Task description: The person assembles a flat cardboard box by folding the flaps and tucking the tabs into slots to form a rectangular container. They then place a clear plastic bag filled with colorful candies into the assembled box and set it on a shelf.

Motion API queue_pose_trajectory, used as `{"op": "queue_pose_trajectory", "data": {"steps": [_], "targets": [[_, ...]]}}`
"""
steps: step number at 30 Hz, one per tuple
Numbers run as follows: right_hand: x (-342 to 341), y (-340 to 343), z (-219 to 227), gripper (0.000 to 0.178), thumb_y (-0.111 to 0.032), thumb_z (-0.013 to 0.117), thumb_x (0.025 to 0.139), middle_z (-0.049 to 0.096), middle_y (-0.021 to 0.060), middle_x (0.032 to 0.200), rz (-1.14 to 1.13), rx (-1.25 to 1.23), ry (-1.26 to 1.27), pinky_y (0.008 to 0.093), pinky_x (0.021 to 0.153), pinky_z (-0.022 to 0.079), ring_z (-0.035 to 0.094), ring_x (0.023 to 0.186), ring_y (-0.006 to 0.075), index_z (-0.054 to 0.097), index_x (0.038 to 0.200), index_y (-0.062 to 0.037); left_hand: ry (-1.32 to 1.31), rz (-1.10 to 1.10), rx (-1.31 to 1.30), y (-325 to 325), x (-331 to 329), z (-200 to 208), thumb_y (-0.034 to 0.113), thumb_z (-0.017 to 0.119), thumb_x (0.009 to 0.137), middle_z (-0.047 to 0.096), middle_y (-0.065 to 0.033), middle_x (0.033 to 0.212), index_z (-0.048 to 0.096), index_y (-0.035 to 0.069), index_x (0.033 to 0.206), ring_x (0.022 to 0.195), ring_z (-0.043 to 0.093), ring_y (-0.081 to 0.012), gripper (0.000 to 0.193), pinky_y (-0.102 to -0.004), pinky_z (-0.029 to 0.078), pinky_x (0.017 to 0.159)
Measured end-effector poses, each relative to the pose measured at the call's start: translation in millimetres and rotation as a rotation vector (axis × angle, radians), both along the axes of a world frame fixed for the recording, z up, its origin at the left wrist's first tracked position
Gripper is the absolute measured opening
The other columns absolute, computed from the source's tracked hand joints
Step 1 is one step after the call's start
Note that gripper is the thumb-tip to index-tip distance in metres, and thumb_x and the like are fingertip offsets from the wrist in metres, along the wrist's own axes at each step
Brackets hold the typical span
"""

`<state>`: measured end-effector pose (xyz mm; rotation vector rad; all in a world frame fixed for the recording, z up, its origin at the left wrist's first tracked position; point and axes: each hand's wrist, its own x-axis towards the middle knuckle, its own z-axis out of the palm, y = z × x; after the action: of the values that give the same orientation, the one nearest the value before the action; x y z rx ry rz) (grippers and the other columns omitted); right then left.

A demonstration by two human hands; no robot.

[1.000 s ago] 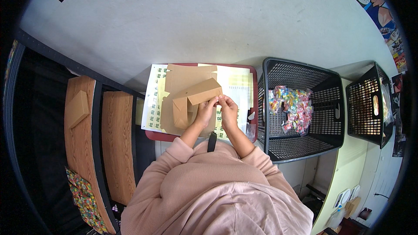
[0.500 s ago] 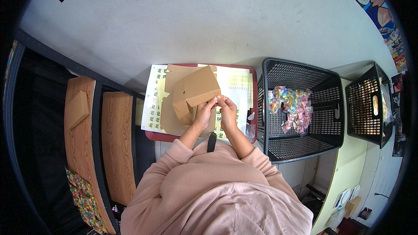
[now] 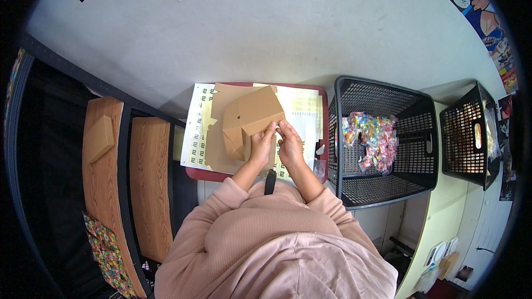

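A brown cardboard box (image 3: 259, 112), partly folded up, is held tilted over the work surface. My left hand (image 3: 262, 143) is closed on its near edge, fingertips pinching the lower right part of the panel. Beside it, my right hand (image 3: 290, 144) grips the box's right corner between thumb and fingers. The two hands are close together with a small gap between them. Under the box lies a flat piece of brown cardboard (image 3: 220, 95), resting on printed label sheets (image 3: 193, 112). The inside of the box is mostly hidden.
A red-rimmed tray (image 3: 195, 174) carries the sheets. To the right stands a black plastic crate (image 3: 382, 189) with colourful wrapped candies (image 3: 379, 144), then a smaller crate (image 3: 463, 135). Wooden shelves (image 3: 151, 188) are on the left, one bearing a small cardboard box (image 3: 101, 139).
The box has shifted slightly to the right and turned a little. My fingertips have moved slightly apart along its near edge.
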<state>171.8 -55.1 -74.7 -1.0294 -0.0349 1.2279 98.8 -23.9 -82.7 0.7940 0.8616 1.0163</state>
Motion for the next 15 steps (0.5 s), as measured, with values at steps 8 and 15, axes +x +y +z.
{"op": "queue_pose_trajectory", "data": {"steps": [8,15], "targets": [[-0.2,0.2,3.6,0.011,-0.019,0.06,0.076,0.057,-0.0042,0.077,0.028,0.095,0.003,0.0202,0.063,0.027,0.049,0.074,0.0037,0.059,0.083,-0.0105,-0.069,0.014,0.021,-4.3,3.9,10.1,0.019,0.056,0.081,0.055,0.0028,0.083,0.057,0.006,0.09,0.07,0.045,-0.0029,0.016,-0.0186,0.033,0.059],[0.5,1.9,-3.4,0.012,-0.016,0.057,0.079,0.058,-0.003,0.079,0.002,0.09,-0.043,0.0179,0.055,0.028,0.049,0.07,0.004,0.059,0.088,-0.0089,-0.091,0.006,-0.011,-6.4,3.4,17.7,0.018,0.055,0.082,0.052,0.0042,0.08,0.055,0.007,0.09,0.069,0.042,-0.0035,0.013,-0.019,0.032,0.059]]}}
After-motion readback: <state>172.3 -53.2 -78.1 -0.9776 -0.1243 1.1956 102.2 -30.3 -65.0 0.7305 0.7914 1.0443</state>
